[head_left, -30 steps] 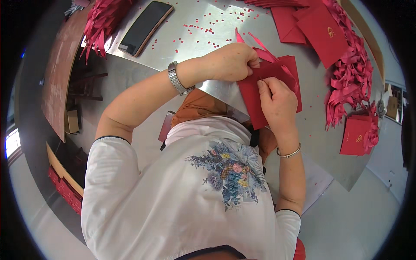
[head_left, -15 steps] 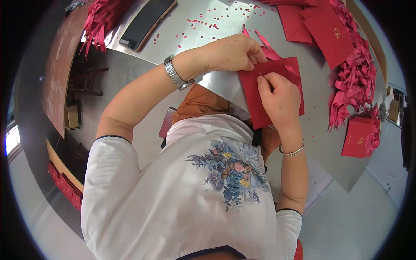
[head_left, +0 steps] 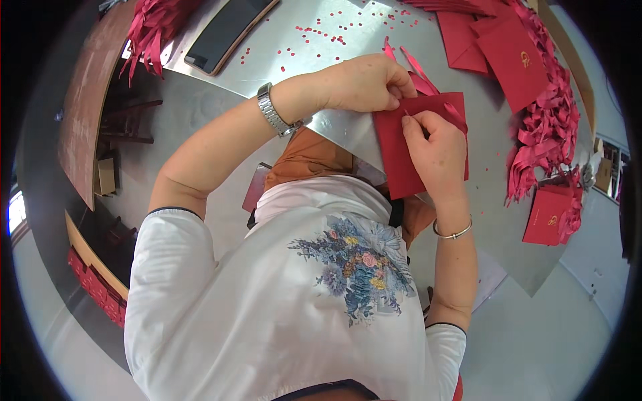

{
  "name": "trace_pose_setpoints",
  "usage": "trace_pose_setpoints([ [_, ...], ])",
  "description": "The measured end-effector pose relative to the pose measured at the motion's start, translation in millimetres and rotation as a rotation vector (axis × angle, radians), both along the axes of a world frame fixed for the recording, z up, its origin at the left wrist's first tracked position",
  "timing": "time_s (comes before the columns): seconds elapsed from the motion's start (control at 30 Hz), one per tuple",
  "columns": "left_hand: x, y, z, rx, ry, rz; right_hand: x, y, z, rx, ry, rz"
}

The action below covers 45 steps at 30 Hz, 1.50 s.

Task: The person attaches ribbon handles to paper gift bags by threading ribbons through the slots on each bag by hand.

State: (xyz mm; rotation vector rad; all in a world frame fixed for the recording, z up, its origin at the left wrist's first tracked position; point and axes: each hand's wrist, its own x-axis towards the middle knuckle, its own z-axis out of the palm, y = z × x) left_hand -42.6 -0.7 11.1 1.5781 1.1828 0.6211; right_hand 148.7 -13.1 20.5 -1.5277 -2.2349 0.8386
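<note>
A red paper bag [head_left: 399, 160] stands at the table's near edge, between my two hands. My left hand [head_left: 370, 83] is closed in a pinch at its top left edge, thumb and fingers together. My right hand [head_left: 439, 150] lies over the front of the bag, thumb and forefinger pinched on a thin tip that looks like a ribbon end. Red ribbon [head_left: 421, 81] loops up behind the bag's top edge, and another stretch crosses its upper right corner. The lower part of the bag is partly hidden by my right hand.
A dark phone [head_left: 227, 35] lies at the far left of the metal table [head_left: 348, 127], with red confetti dots beside it. Flat red bags [head_left: 511, 60] and a heap of ribbons [head_left: 545, 127] cover the right side. More ribbons [head_left: 148, 30] hang at the left corner.
The view has shifted slightly. Both hands keep their pinches on the bag and ribbon, with barely any movement.
</note>
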Motion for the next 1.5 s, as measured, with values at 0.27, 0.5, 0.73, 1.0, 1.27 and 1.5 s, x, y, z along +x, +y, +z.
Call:
trace_pose_setpoints([
  [0.27,6.5,-8.5,-4.9,0.167,0.123,0.013,-7.1,9.1,4.8,-0.096,-0.063,0.043],
  [0.5,11.5,-11.0,13.8,0.255,0.166,0.006,-12.2,16.6,19.6,0.112,-0.281,0.174],
  [0.73,-4.3,2.5,15.6,0.061,-0.106,-0.151,0.0,-14.0,8.9,0.395,-0.073,0.197],
  [1.0,9.0,11.6,14.8,0.279,0.343,-0.363,4.1,-19.2,-3.5,0.604,-0.107,0.154],
  [1.27,15.0,4.2,18.4,0.619,0.654,-0.278,24.4,-32.2,12.7,0.605,-0.33,0.155],
  [1.5,15.1,7.8,8.7,0.498,0.559,-0.244,41.5,-33.8,-14.1,0.725,0.025,0.071],
])
